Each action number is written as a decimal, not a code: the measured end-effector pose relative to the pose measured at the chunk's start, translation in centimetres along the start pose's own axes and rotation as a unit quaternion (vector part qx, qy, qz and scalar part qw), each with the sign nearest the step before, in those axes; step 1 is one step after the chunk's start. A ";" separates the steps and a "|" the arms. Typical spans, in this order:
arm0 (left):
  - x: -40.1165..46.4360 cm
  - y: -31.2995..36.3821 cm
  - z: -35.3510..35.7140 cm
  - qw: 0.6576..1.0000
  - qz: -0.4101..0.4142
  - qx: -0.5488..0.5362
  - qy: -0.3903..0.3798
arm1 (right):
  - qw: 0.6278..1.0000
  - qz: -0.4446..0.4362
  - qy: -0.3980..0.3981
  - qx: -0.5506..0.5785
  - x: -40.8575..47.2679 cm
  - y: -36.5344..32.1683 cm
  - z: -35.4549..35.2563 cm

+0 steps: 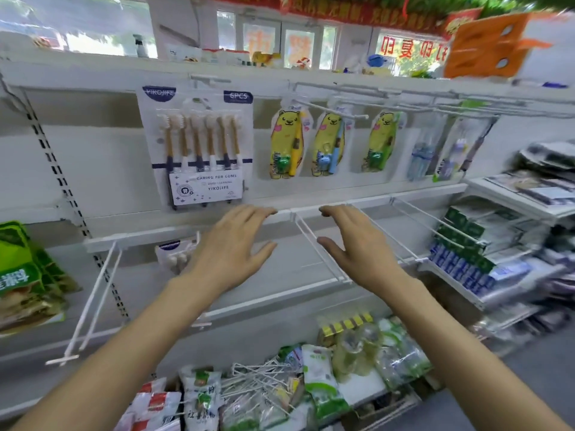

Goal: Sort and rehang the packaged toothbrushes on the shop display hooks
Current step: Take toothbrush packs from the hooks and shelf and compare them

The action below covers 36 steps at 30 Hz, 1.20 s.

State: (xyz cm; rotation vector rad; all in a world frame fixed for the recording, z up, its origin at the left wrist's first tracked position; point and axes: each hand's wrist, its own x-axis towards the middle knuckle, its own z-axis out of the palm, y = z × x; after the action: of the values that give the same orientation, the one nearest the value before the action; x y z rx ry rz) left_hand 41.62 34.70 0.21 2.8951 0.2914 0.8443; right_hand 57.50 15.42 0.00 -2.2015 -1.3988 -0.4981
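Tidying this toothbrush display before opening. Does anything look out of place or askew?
Yes. A six-piece toothbrush pack sits low behind the left hand, off the top row where its match hangs. Loose white hooks lie piled among snack packets below. Both hands hold nothing.

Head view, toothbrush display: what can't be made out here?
- Small pack on the lower rail: mostly hidden behind the left hand.
- Two clear packs at the right of the top row: motion-blurred, contents unreadable.
- Orange sign: blurred, near the top edge.
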 end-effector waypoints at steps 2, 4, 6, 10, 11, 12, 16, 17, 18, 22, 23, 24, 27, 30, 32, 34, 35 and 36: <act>0.8 2.0 1.1 1.000 0.026 0.002 0.000 | 1.000 0.015 -0.003 -0.028 -2.0 1.5 -1.6; 1.5 4.3 2.3 0.999 0.050 0.001 -0.001 | 0.999 0.027 -0.003 -0.044 -4.1 3.2 -3.2; 2.3 6.9 3.6 0.998 0.069 0.010 -0.005 | 0.998 0.037 -0.002 -0.060 -6.1 5.0 -4.8; 4.0 13.1 6.9 0.994 0.107 0.017 -0.022 | 0.994 0.052 -0.003 -0.093 -10.2 9.4 -8.1; 4.5 14.7 7.8 0.993 0.115 0.010 -0.024 | 0.994 0.059 -0.004 -0.097 -11.3 10.6 -9.0; 4.9 16.2 8.7 0.992 0.124 0.003 -0.022 | 0.993 0.066 -0.006 -0.099 -12.3 11.8 -9.7; 6.6 23.3 12.0 0.989 0.142 -0.024 -0.010 | 0.988 0.085 -0.016 -0.125 -16.8 17.1 -13.3; 7.1 25.5 12.9 0.988 0.149 -0.028 -0.011 | 0.987 0.095 -0.020 -0.131 -18.1 18.7 -14.5; 7.6 27.7 13.8 0.987 0.154 -0.033 -0.013 | 0.985 0.101 -0.023 -0.138 -19.4 20.3 -15.6; 9.7 36.1 17.0 0.983 0.177 -0.052 -0.021 | 0.978 0.126 -0.038 -0.163 -24.1 26.2 -19.9; 10.2 38.0 17.8 0.982 0.180 -0.059 -0.024 | 0.976 0.135 -0.039 -0.164 -25.2 27.5 -20.9; 10.8 39.9 18.6 0.980 0.185 -0.065 -0.028 | 0.975 0.144 -0.041 -0.167 -26.2 28.7 -21.8; 12.4 44.9 20.9 0.975 0.205 -0.074 -0.040 | 0.970 0.162 -0.044 -0.173 -28.9 32.3 -24.2; 14.2 49.1 23.3 0.971 0.220 -0.083 -0.044 | 0.968 0.186 -0.039 -0.165 -31.0 35.9 -25.9; 15.6 51.4 25.1 0.968 0.231 -0.084 -0.047 | 0.965 0.201 -0.035 -0.162 -32.0 38.4 -26.6; 17.2 53.4 27.0 0.964 0.244 -0.091 -0.050 | 0.964 0.210 -0.033 -0.161 -32.8 41.1 -26.9; 18.1 54.3 28.0 0.962 0.249 -0.096 -0.052 | 0.962 0.216 -0.035 -0.161 -33.1 42.5 -27.0; 19.1 55.2 29.0 0.961 0.253 -0.099 -0.054 | 0.960 0.224 -0.036 -0.162 -33.3 43.8 -27.1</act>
State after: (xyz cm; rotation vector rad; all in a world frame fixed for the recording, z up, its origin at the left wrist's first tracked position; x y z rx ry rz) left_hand 81.51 -16.55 -5.39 2.8385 -0.5377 0.7161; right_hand 82.43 -40.48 -4.60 -2.7199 -0.8465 -0.5109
